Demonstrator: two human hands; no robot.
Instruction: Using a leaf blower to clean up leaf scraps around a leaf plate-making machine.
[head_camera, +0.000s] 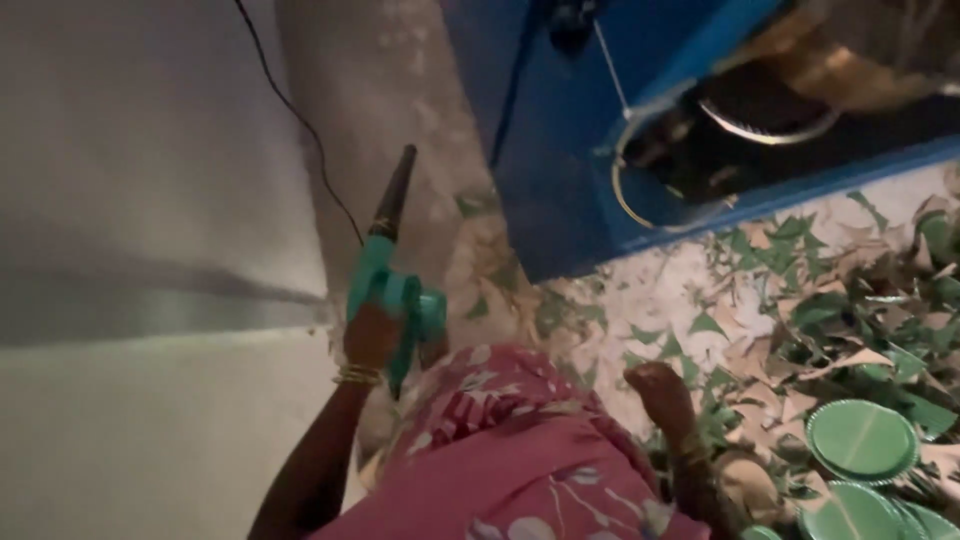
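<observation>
My left hand (372, 335) grips the handle of a green electric blower (392, 295). Its black nozzle (395, 190) points away from me toward the grey floor beside a blue machine (560, 150). A thin black cord (290, 110) runs off across the floor. Gold bangles sit on that wrist. My right hand (655, 392) hangs low on the right over the scraps. Only its back shows, with the fingers curled under, and I see nothing in it. My pink floral garment (520, 450) fills the bottom middle.
Green and beige paper offcuts (760, 310) litter the floor to the right of the machine. Several round green paper plates (860, 440) lie stacked at the bottom right. A round metal die (765, 110) sits inside the machine's opening. A pale wall surface (130, 200) fills the left.
</observation>
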